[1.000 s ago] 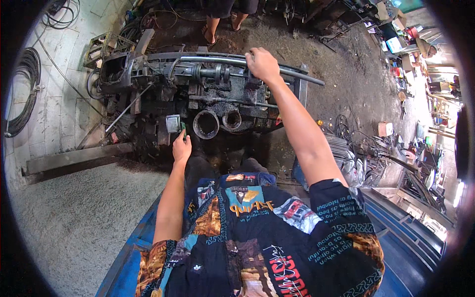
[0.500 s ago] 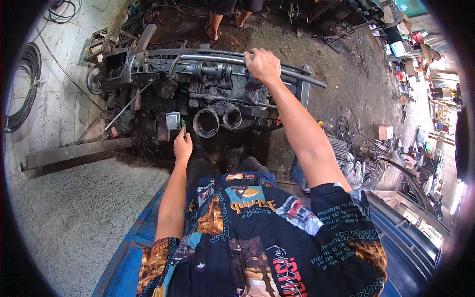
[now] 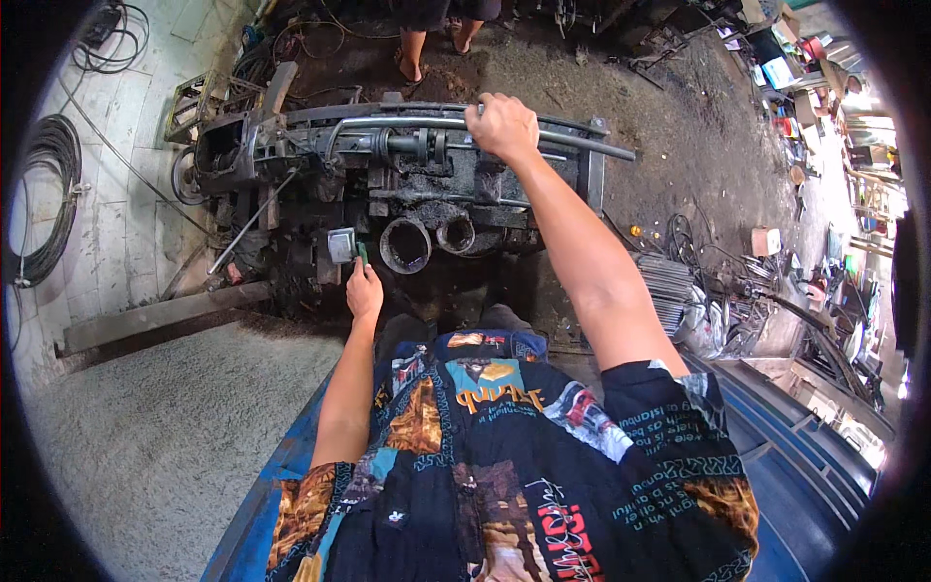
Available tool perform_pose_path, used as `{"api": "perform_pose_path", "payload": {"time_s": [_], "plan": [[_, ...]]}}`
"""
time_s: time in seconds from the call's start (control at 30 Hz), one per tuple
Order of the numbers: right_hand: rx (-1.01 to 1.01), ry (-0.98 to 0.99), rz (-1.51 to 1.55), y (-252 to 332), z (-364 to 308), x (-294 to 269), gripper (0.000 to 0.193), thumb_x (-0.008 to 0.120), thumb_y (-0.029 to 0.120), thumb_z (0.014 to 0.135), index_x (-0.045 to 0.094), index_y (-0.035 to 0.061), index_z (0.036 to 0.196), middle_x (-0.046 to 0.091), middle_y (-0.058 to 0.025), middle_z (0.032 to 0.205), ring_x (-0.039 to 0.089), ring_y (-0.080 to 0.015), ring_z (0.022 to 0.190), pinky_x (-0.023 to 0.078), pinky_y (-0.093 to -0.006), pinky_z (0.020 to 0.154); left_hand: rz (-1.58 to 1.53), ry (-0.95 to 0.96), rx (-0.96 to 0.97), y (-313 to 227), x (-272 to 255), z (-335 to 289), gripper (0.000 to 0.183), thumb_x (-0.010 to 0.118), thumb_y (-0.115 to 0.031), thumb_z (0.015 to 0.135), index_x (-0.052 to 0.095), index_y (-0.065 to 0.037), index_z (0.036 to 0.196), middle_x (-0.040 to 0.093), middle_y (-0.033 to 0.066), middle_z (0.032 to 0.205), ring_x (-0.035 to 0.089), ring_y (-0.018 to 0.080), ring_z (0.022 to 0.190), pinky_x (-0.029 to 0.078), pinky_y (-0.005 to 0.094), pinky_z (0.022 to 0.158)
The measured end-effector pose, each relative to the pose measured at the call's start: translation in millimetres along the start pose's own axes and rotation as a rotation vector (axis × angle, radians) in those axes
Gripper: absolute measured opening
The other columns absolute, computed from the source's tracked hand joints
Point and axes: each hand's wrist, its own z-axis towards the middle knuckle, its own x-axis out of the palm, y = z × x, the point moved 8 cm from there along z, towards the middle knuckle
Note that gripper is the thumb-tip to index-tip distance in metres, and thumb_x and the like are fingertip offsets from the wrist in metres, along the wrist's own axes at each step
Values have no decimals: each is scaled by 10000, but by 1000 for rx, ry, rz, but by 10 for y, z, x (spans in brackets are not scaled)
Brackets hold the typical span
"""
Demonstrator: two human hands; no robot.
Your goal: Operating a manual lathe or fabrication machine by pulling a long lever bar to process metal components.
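My right hand (image 3: 504, 128) is wrapped over a long grey metal rod (image 3: 572, 139), which lies along the far side of a dark, greasy machine (image 3: 388, 181). The rod's right end sticks out past the machine frame. Lower and to the left, the fingers of my left hand (image 3: 364, 291) are closed at a slim green piece (image 3: 362, 253) beside a small grey box (image 3: 341, 246); how the piece joins the box is too small to tell. Just right of it on the machine's near side sit a round metal cup (image 3: 404, 245) and a smaller round opening (image 3: 455, 233).
Another person's feet (image 3: 411, 66) stand beyond the machine. A coiled black cable (image 3: 48, 194) hangs on the left wall. A beam (image 3: 165, 315) borders grey gravel-like material (image 3: 184, 417). A thin rod (image 3: 254, 221) leans out leftward. Scrap metal and boxes (image 3: 764, 241) crowd the right.
My right hand and the rod have shifted slightly left, and the rod's right end sits a little higher in view. My left hand stays at the green piece. The view has moved slightly.
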Motion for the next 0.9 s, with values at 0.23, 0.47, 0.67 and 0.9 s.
{"api": "perform_pose_path", "payload": {"time_s": [0.23,0.47,0.67,0.9], "plan": [[27,-7,-8,-28,-21,-25,431,497,394,867,694,27,979,676,-180,1048,628,-339,1027,502,-450,895,8,19,-76,-7,-28,-22,445,443,-311,976,568,0,1268,645,262,1098,616,440,997,493,498,869],[6,-13,-16,36,-12,-31,428,489,389,863,686,19,949,674,-187,1040,633,-346,1012,507,-459,879,-13,3,-80,-11,-71,-40,441,451,-322,970,585,0,1240,657,261,1059,623,444,977,496,505,849],[28,-8,-43,50,-2,-7,419,500,384,858,673,15,957,670,-193,1037,635,-349,1001,507,-462,874,-21,26,-120,40,-23,-28,423,459,-326,964,598,-21,1222,659,258,1051,620,447,979,491,514,847],[16,-49,-27,40,-3,-24,416,501,379,857,663,10,955,669,-194,1036,632,-353,1002,506,-458,875,-61,-30,-87,20,-51,-40,375,479,-306,949,621,-20,1145,655,254,1042,613,451,967,485,520,837]]}}
